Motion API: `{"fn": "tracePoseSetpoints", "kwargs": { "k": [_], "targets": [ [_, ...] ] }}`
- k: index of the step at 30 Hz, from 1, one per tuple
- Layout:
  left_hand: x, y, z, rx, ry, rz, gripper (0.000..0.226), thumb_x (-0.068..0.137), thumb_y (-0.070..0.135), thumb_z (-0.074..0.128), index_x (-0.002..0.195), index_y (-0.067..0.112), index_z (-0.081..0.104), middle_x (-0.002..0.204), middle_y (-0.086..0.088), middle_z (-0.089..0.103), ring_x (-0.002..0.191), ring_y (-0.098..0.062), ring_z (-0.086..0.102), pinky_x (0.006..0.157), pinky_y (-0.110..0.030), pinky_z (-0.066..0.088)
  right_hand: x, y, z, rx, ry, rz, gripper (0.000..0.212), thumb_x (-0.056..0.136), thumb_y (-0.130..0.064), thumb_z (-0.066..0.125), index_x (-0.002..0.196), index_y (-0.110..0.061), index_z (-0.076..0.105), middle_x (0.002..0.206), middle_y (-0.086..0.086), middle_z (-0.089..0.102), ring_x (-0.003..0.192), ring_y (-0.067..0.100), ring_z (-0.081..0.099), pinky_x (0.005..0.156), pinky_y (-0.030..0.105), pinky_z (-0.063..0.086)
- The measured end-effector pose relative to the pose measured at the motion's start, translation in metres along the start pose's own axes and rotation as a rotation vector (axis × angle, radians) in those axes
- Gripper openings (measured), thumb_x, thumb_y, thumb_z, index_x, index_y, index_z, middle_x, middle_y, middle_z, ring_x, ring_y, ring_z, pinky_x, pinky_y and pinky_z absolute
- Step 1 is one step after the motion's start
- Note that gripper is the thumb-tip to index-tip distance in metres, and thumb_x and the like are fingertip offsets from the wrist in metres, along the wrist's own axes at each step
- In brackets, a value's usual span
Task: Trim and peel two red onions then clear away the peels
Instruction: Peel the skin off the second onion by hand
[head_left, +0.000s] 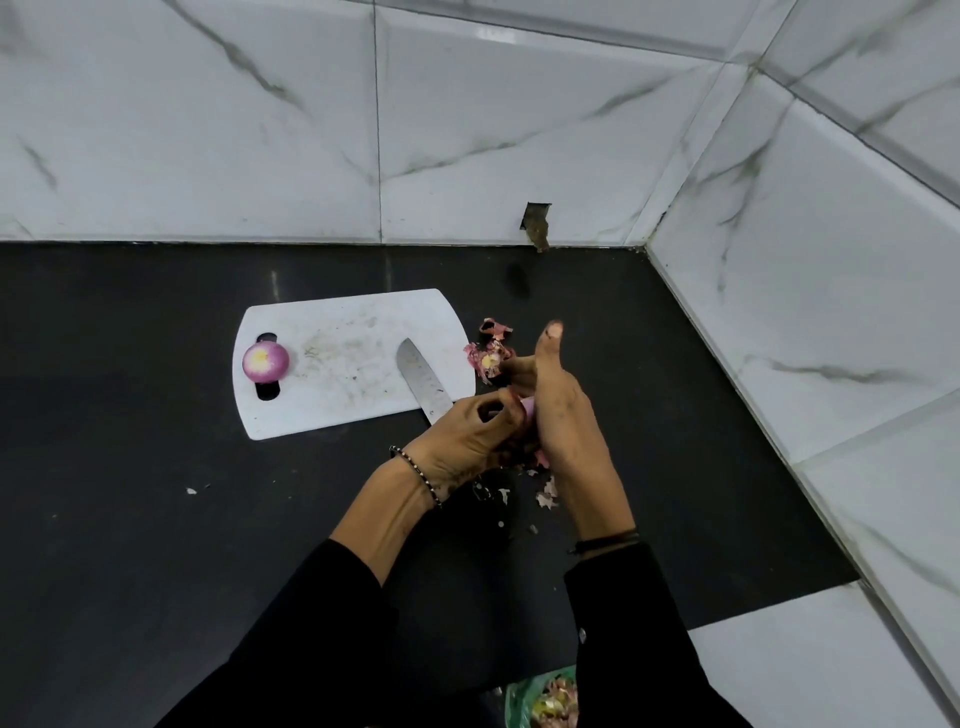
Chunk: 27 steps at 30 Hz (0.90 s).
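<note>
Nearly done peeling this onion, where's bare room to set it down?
Free: the middle of the cutting board, between the peeled onion and the knife; also the counter left of the board. Crowded: peels right of the board, scraps nearer you.

Peeled red onion (265, 362), glossy purple, pale trimmed end facing up, resting at left end of cutting board (353, 332), second onion (530, 408), mostly hidden, gripped between left hand (462, 441) and right hand (566, 415), peel pile (488, 358) just beside board's right edge, small peel scraps (548, 496) below the hands.
</note>
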<state>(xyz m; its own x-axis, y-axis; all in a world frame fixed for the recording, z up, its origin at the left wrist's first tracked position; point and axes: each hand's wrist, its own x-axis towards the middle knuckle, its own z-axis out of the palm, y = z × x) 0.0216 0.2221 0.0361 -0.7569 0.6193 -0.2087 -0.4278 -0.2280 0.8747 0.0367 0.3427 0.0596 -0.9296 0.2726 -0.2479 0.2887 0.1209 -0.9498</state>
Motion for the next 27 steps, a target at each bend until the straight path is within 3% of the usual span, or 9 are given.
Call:
{"fn": "tracePoseSetpoints", "kwargs": {
  "k": [4, 7, 11, 15, 18, 20, 23, 25, 27],
  "targets": [
    [0.000, -0.003, -0.002, -0.036, 0.013, -0.024, 0.117, 0.040, 0.078, 0.081, 0.122, -0.003, 0.058, 0.118, -0.026, 0.065, 0.112, -0.044, 0.062, 0.103, -0.057, 0.046, -0.003, -0.009, -0.005, 0.106, -0.103, 0.143, 0.073, 0.096, -0.075, 0.027, 0.113, -0.018, 0.069, 0.098, 0.004, 0.078, 0.086, 0.013, 0.075, 0.075, 0.034, 0.056],
    [0.000, 0.001, -0.001, -0.047, 0.014, -0.026, 0.124, 0.038, 0.086, 0.073, 0.125, 0.000, 0.057, 0.127, -0.030, 0.060, 0.118, -0.044, 0.059, 0.102, -0.052, 0.049, -0.007, -0.016, -0.011, 0.160, -0.079, 0.190, 0.080, 0.096, -0.074, 0.022, 0.113, -0.013, 0.072, 0.103, 0.011, 0.077, 0.097, 0.024, 0.074, 0.091, 0.047, 0.057],
    [0.003, 0.003, -0.006, -0.059, -0.002, -0.018, 0.110, 0.048, 0.085, 0.067, 0.121, 0.003, 0.062, 0.124, -0.024, 0.065, 0.118, -0.037, 0.062, 0.102, -0.049, 0.048, -0.014, -0.021, -0.013, 0.182, -0.024, 0.181, 0.085, 0.093, -0.079, 0.020, 0.111, -0.016, 0.075, 0.111, 0.011, 0.075, 0.107, 0.031, 0.071, 0.101, 0.055, 0.051],
    [0.002, 0.004, -0.008, -0.037, 0.044, -0.015, 0.094, 0.055, 0.075, 0.070, 0.113, 0.001, 0.068, 0.115, -0.019, 0.071, 0.106, -0.029, 0.069, 0.087, -0.033, 0.058, -0.022, -0.031, -0.008, 0.167, 0.038, 0.073, 0.082, 0.096, -0.074, 0.017, 0.112, -0.017, 0.073, 0.114, 0.001, 0.074, 0.112, 0.016, 0.068, 0.104, 0.042, 0.049],
    [0.005, 0.005, -0.005, 0.031, 0.134, 0.060, 0.081, 0.047, 0.071, 0.082, 0.099, 0.009, 0.074, 0.108, -0.015, 0.073, 0.103, -0.028, 0.070, 0.087, -0.035, 0.058, -0.029, -0.042, -0.001, 0.126, 0.058, -0.015, 0.071, 0.099, -0.067, 0.010, 0.104, -0.030, 0.071, 0.097, -0.017, 0.073, 0.092, -0.008, 0.067, 0.082, 0.015, 0.049],
    [0.006, 0.007, -0.002, 0.145, 0.174, 0.097, 0.072, 0.053, 0.068, 0.079, 0.096, 0.011, 0.071, 0.095, -0.005, 0.075, 0.091, -0.018, 0.072, 0.078, -0.031, 0.059, -0.036, -0.046, 0.008, 0.044, 0.077, -0.045, 0.074, 0.093, -0.075, 0.009, 0.110, -0.037, 0.069, 0.105, -0.017, 0.070, 0.098, -0.004, 0.066, 0.089, 0.025, 0.051],
    [0.004, 0.012, 0.003, 0.210, 0.158, 0.121, 0.030, 0.078, 0.043, 0.067, 0.087, 0.015, 0.070, 0.071, 0.007, 0.074, 0.068, -0.004, 0.068, 0.061, -0.016, 0.053, -0.047, -0.046, 0.021, -0.052, 0.160, -0.128, 0.076, 0.087, -0.079, 0.011, 0.113, -0.036, 0.068, 0.113, -0.009, 0.068, 0.109, 0.007, 0.063, 0.102, 0.044, 0.050],
    [0.002, 0.016, 0.004, 0.205, 0.155, 0.124, 0.029, 0.076, 0.045, 0.063, 0.075, 0.017, 0.071, 0.062, 0.006, 0.070, 0.059, -0.004, 0.065, 0.054, -0.015, 0.050, -0.047, -0.042, 0.021, -0.090, 0.208, -0.159, 0.064, 0.093, -0.076, 0.014, 0.097, -0.038, 0.065, 0.096, -0.014, 0.067, 0.097, 0.005, 0.064, 0.096, 0.041, 0.053],
    [0.000, 0.019, 0.004, 0.218, 0.155, 0.145, 0.038, 0.064, 0.058, 0.063, 0.059, 0.021, 0.072, 0.057, 0.006, 0.067, 0.054, -0.003, 0.063, 0.052, -0.014, 0.047, -0.043, -0.039, 0.016, -0.075, 0.176, -0.108, 0.060, 0.097, -0.072, 0.015, 0.100, -0.039, 0.065, 0.092, -0.015, 0.066, 0.093, 0.004, 0.066, 0.088, 0.033, 0.056]
  ]
}}
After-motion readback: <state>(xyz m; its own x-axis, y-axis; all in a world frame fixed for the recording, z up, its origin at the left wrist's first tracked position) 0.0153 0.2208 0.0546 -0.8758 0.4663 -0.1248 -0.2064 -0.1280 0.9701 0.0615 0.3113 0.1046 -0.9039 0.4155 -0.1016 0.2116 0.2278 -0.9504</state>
